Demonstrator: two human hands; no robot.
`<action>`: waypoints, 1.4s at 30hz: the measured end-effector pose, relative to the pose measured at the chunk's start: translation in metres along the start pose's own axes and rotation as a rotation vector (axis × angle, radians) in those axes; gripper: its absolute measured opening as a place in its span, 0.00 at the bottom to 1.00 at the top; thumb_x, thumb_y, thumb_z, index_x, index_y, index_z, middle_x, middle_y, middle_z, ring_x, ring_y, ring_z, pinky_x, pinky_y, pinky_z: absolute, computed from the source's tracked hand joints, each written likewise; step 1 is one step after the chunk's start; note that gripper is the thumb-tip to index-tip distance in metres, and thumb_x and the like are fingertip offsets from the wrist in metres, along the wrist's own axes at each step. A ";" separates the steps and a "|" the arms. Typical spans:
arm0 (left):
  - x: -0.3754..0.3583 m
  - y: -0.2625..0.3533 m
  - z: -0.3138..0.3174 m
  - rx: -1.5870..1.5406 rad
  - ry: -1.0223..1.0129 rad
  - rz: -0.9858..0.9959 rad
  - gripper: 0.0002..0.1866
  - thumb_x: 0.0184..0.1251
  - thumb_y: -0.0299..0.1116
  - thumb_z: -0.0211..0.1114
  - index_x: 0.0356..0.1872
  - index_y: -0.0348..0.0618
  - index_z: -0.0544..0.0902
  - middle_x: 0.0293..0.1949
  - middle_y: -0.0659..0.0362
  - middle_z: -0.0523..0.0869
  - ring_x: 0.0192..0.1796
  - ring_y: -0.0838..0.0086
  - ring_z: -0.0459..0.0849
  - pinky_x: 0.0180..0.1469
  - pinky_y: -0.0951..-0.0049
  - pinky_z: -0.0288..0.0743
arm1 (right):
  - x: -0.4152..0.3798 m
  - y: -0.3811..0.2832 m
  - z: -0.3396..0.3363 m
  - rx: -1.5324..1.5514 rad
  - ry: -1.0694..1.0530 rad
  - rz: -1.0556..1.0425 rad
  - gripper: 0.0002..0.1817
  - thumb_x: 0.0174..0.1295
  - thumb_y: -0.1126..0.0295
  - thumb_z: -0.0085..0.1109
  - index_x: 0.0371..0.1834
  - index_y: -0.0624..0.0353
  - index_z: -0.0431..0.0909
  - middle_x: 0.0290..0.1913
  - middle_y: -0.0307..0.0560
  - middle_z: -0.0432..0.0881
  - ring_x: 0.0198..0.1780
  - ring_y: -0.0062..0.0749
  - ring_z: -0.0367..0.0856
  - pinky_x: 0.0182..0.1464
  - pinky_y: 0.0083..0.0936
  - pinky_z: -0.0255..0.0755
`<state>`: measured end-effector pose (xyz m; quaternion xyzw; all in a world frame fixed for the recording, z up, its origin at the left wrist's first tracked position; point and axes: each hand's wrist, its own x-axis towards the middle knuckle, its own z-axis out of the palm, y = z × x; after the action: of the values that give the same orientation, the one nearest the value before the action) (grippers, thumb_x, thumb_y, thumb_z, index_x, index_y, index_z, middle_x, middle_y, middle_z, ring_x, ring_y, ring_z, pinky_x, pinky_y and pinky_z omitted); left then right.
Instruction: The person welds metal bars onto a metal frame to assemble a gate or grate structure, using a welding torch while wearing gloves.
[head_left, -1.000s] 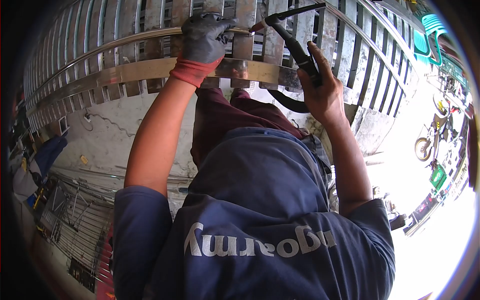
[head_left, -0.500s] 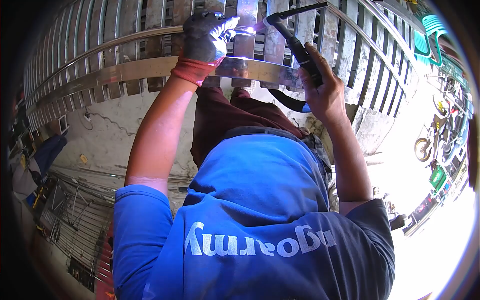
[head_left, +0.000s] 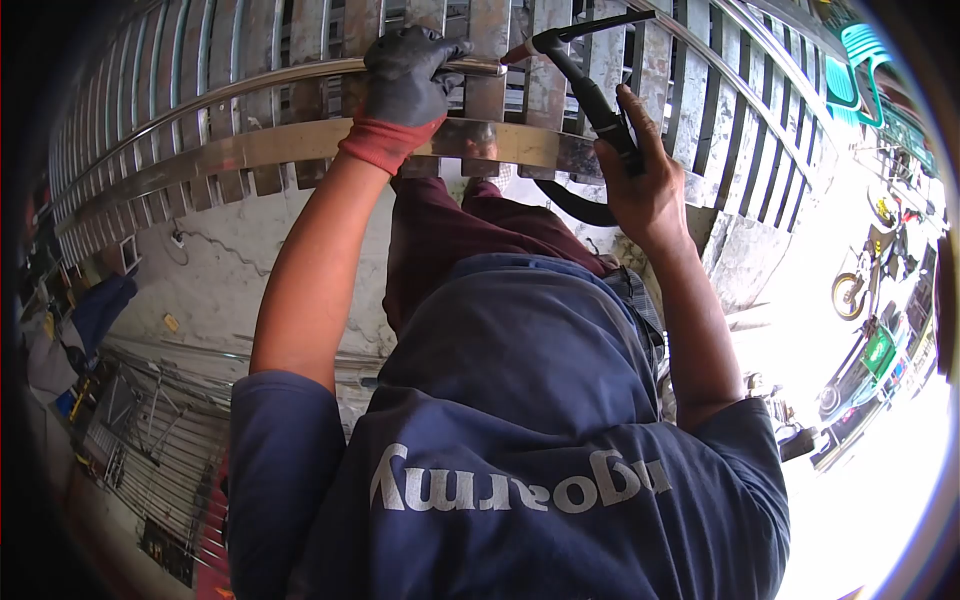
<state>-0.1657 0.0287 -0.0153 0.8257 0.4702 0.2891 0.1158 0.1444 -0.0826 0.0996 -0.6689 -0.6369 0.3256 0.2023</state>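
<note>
My left hand (head_left: 408,85), in a black-and-red work glove, is closed around a thin shiny metal tube (head_left: 300,69) near its right end. My bare right hand (head_left: 645,175) grips the black handle of a TIG welding torch (head_left: 597,105). The torch's nozzle points left and sits right at the tube's end, with no arc glowing. Its long back cap slants up to the right, and a dark cable hangs below my right hand. Under the tube lies a slatted metal bench (head_left: 487,90), with a flat polished metal bar (head_left: 510,142) along its near edge.
Another long tube (head_left: 760,135) crosses the slats at the right. Green plastic chairs (head_left: 860,70) stand at the far right, with a motorbike (head_left: 865,270) below them in bright light. Metal racks and rods (head_left: 150,430) lie on the floor at the lower left.
The bright welding arc at the tube's end has gone out, and the blue-white light on my glove and shirt is gone. Both hands stay almost in place.
</note>
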 end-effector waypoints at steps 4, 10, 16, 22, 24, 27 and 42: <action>0.000 -0.001 0.002 -0.032 0.028 0.004 0.20 0.58 0.28 0.80 0.54 0.54 0.96 0.46 0.56 0.91 0.51 0.53 0.88 0.59 0.53 0.80 | 0.001 0.000 0.000 -0.009 -0.004 -0.008 0.38 0.78 0.66 0.69 0.90 0.40 0.68 0.53 0.67 0.94 0.53 0.64 0.96 0.51 0.53 0.89; -0.001 -0.002 0.006 -0.052 0.038 0.005 0.18 0.59 0.29 0.79 0.52 0.54 0.97 0.46 0.55 0.92 0.52 0.53 0.88 0.60 0.53 0.80 | 0.001 0.001 0.001 -0.009 -0.003 -0.053 0.37 0.79 0.66 0.68 0.90 0.39 0.68 0.56 0.65 0.94 0.56 0.62 0.96 0.54 0.53 0.89; 0.000 0.000 0.002 -0.022 0.018 0.002 0.23 0.58 0.28 0.82 0.57 0.55 0.96 0.46 0.57 0.92 0.53 0.56 0.88 0.62 0.56 0.80 | 0.002 0.002 0.002 -0.014 0.007 -0.076 0.36 0.79 0.65 0.69 0.89 0.41 0.70 0.56 0.65 0.94 0.55 0.62 0.96 0.54 0.52 0.89; 0.004 0.003 -0.002 -0.042 0.046 0.028 0.19 0.57 0.26 0.80 0.52 0.51 0.97 0.44 0.54 0.92 0.50 0.53 0.89 0.59 0.54 0.83 | 0.002 0.006 0.003 -0.039 0.006 -0.110 0.35 0.79 0.66 0.69 0.88 0.41 0.71 0.55 0.66 0.94 0.54 0.61 0.97 0.51 0.51 0.89; 0.003 0.004 -0.002 -0.057 0.082 0.048 0.17 0.57 0.26 0.79 0.50 0.49 0.97 0.43 0.53 0.92 0.49 0.52 0.90 0.58 0.53 0.83 | 0.004 0.009 0.004 -0.037 0.008 -0.135 0.35 0.79 0.65 0.69 0.88 0.42 0.71 0.54 0.66 0.94 0.53 0.61 0.97 0.51 0.50 0.89; 0.001 0.005 -0.001 -0.062 0.087 0.030 0.17 0.57 0.27 0.78 0.50 0.49 0.97 0.43 0.53 0.93 0.48 0.51 0.89 0.57 0.52 0.82 | 0.004 0.013 0.005 -0.032 0.018 -0.171 0.36 0.79 0.64 0.69 0.89 0.41 0.70 0.53 0.67 0.94 0.52 0.61 0.97 0.50 0.50 0.89; 0.003 0.011 -0.007 0.045 0.086 0.004 0.23 0.59 0.30 0.82 0.57 0.58 0.96 0.47 0.57 0.92 0.53 0.54 0.88 0.59 0.54 0.81 | 0.000 0.003 0.000 -0.030 0.011 -0.025 0.38 0.79 0.62 0.68 0.91 0.43 0.65 0.55 0.69 0.93 0.53 0.67 0.95 0.52 0.54 0.88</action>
<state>-0.1609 0.0252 -0.0039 0.8159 0.4794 0.3140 0.0761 0.1469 -0.0833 0.0975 -0.6654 -0.6490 0.3100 0.1998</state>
